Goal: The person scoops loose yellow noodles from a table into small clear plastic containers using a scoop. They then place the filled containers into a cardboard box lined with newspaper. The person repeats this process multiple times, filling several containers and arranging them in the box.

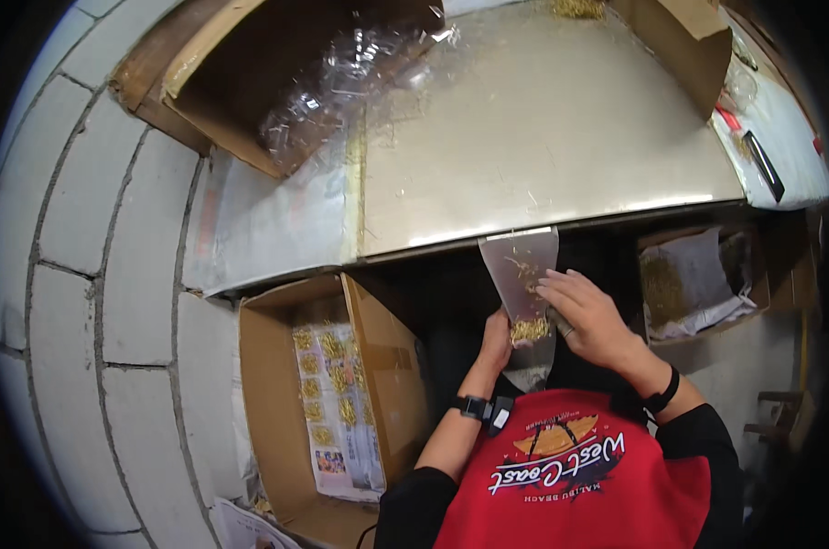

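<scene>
Both hands hold a clear pouch (522, 274) just below the table edge (543, 231).

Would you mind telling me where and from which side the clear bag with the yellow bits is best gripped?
Probably by the empty upper part of the clear bag, pinched flat across its faces from the right side. The yellow bits have settled low, where the left hand already supports it, and the right hand sits on that side.

You are wearing a red shirt (579, 485) with pale lettering and black sleeves (698, 439), a black wristwatch (477, 408) at seven o'clock, and a black wristband (662, 395) at five o'clock.
</scene>
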Demonstrator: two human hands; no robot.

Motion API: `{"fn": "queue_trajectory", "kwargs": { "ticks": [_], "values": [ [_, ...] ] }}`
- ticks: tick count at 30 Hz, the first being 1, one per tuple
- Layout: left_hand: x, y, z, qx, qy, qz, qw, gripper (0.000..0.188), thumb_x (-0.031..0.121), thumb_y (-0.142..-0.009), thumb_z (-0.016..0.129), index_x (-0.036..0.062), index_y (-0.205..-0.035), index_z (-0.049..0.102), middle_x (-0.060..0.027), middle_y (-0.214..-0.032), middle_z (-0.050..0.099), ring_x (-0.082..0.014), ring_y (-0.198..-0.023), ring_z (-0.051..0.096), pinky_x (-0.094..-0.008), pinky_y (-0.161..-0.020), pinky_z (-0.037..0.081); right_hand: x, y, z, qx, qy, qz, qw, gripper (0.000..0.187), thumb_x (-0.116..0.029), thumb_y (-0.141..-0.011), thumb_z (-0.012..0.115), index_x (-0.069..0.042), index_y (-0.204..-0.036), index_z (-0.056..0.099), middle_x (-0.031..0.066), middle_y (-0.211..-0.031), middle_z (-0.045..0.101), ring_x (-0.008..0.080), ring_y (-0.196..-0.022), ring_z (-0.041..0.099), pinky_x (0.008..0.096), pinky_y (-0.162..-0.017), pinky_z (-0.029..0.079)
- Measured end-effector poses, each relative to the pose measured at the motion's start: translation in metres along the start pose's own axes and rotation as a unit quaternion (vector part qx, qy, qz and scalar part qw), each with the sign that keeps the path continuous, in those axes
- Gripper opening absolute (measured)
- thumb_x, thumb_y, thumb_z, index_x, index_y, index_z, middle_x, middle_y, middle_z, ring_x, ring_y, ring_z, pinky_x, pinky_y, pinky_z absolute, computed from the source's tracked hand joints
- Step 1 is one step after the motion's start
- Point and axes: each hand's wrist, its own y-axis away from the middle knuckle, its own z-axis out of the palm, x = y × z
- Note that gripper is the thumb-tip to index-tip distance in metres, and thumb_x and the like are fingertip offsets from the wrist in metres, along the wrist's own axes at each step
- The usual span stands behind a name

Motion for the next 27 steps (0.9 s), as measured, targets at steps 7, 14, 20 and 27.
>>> {"fn": "queue_trajectory", "kwargs": {
  "ticks": [7, 14, 20, 27],
  "values": [
    [-0.005, 0.017, -0.002, 0.008, 0.029, 0.007, 1.000, 0.038, 0.031, -0.098, 0.034, 0.0011, -0.111, 0.054, -0.0088, -0.091, 0.065, -0.0161, -0.073, 0.066, -0.0265, -0.046, 0.053, 0.016, 0.033, 0.007, -0.026, -0.125, 0.088, 0.988, 0.033, 0.002, -0.074, 0.059, 0.000, -0.107, 0.060, 0.0165, -0.104, 0.062, 0.0341, -0.094, 0.060, 0.0394, -0.082, 0.050],
    [-0.021, 0.034, -0.039, -0.042, -0.001, -0.014, 0.999, 0.030, 0.028, -0.096, 0.047, 0.0018, -0.106, 0.058, -0.0084, -0.088, 0.066, -0.0151, -0.070, 0.066, -0.0260, -0.045, 0.054, 0.007, 0.039, 0.053, -0.139, -0.244, 0.049, 0.959, 0.039, 0.005, -0.075, 0.056, 0.000, -0.113, 0.056, 0.0199, -0.108, 0.059, 0.0373, -0.103, 0.056, 0.0406, -0.086, 0.048],
    [0.022, 0.078, -0.025, -0.004, -0.020, 0.012, 1.000, 0.024, 0.020, -0.093, 0.054, 0.0007, -0.106, 0.057, -0.0095, -0.089, 0.065, -0.0164, -0.071, 0.067, -0.0263, -0.047, 0.057, 0.003, 0.018, 0.048, -0.005, -0.228, 0.073, 0.971, 0.032, -0.001, -0.080, 0.059, 0.001, -0.112, 0.057, 0.0194, -0.108, 0.060, 0.0362, -0.101, 0.058, 0.0390, -0.087, 0.048],
    [0.062, 0.097, -0.008, -0.048, 0.049, 0.078, 0.995, 0.031, 0.025, -0.096, 0.047, -0.0012, -0.111, 0.055, -0.0114, -0.093, 0.065, -0.0170, -0.073, 0.067, -0.0275, -0.050, 0.057, -0.020, 0.011, 0.051, 0.004, -0.191, 0.034, 0.981, 0.034, -0.007, -0.084, 0.059, 0.001, -0.117, 0.056, 0.0185, -0.117, 0.058, 0.0339, -0.107, 0.057, 0.0389, -0.090, 0.047]
  ]
}}
